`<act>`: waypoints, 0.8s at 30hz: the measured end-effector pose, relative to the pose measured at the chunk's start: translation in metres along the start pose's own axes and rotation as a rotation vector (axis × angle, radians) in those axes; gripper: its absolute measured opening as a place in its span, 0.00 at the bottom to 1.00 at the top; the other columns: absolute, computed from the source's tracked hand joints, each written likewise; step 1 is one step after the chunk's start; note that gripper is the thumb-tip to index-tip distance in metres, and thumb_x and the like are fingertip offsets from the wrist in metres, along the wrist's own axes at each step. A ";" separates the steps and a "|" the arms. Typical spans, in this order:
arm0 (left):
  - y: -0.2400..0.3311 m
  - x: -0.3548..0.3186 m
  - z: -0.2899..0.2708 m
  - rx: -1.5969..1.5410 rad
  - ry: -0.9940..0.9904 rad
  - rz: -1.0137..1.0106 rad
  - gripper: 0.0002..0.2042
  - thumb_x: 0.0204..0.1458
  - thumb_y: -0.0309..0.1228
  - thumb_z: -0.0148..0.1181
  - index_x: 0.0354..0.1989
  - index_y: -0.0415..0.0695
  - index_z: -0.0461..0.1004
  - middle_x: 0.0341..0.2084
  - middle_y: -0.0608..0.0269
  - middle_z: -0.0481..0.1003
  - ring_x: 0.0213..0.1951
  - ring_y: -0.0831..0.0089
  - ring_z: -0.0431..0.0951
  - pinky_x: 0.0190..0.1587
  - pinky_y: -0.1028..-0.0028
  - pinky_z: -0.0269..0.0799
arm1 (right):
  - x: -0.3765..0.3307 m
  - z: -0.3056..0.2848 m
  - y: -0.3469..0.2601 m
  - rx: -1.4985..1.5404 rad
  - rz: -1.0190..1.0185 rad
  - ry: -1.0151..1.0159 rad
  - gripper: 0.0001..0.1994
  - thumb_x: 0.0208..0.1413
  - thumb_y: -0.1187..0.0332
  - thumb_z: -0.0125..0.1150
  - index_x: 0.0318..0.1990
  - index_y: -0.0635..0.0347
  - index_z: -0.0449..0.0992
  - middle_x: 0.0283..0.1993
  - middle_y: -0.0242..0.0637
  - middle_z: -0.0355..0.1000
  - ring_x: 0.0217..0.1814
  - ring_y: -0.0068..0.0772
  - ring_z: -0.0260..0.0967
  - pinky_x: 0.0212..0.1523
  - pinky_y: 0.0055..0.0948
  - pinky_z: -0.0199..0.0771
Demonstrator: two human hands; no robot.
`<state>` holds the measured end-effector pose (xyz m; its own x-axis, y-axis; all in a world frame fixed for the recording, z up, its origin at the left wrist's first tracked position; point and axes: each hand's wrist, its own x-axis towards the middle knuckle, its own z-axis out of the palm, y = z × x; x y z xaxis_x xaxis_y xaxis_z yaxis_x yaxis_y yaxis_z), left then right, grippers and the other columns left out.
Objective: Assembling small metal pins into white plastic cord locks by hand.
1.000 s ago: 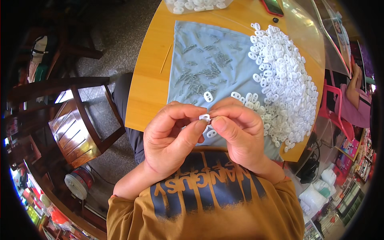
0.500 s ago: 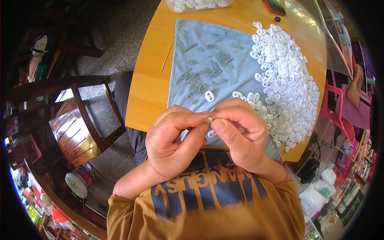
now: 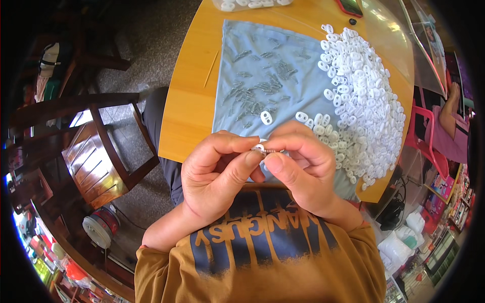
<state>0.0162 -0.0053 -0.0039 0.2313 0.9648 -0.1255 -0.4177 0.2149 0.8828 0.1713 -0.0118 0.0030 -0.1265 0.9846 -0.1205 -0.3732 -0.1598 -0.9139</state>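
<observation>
one small white piece [image 3: 259, 147], pinched between thumb and forefinger of the left hand [image 3: 214, 169], above the near part of the blue cloth [image 3: 300, 93]; one metal spring [image 3: 271, 151], extending from the piece between thumb and forefinger of the right hand [image 3: 308, 169], whether gripped there cannot be told. progress: one piece and spring are brought together, full seating not shown; loose springs [image 3: 247, 101] and a large heap of white pieces [image 3: 361, 91] are left. against half a second earlier: fingertips are parted slightly, and the previously hidden coils are exposed.
</observation>
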 end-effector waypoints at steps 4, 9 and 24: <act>0.001 0.000 0.001 0.039 0.018 0.025 0.07 0.53 0.17 0.55 0.40 0.36 0.71 0.32 0.61 0.73 0.27 0.80 0.75 0.30 0.84 0.72 | 0.004 -0.005 0.002 -0.167 -0.128 -0.050 0.07 0.52 0.76 0.60 0.39 0.65 0.75 0.36 0.37 0.70 0.34 0.24 0.69 0.37 0.22 0.68; -0.001 0.000 0.000 0.038 0.027 -0.005 0.07 0.53 0.17 0.55 0.40 0.37 0.71 0.31 0.62 0.72 0.27 0.81 0.75 0.29 0.84 0.71 | 0.004 -0.001 -0.002 -0.137 -0.057 0.025 0.05 0.52 0.74 0.61 0.36 0.65 0.75 0.34 0.36 0.71 0.33 0.24 0.67 0.38 0.23 0.66; -0.003 0.000 -0.003 -0.156 0.102 -0.102 0.07 0.54 0.22 0.56 0.40 0.38 0.70 0.31 0.60 0.75 0.25 0.80 0.73 0.29 0.82 0.70 | 0.015 -0.012 -0.011 -0.526 -0.124 -0.118 0.06 0.48 0.75 0.63 0.34 0.63 0.75 0.30 0.36 0.71 0.29 0.29 0.68 0.32 0.28 0.67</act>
<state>0.0146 -0.0058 -0.0077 0.1920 0.9456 -0.2627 -0.5297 0.3252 0.7834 0.1841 0.0051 0.0067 -0.2240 0.9744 0.0172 0.1135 0.0436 -0.9926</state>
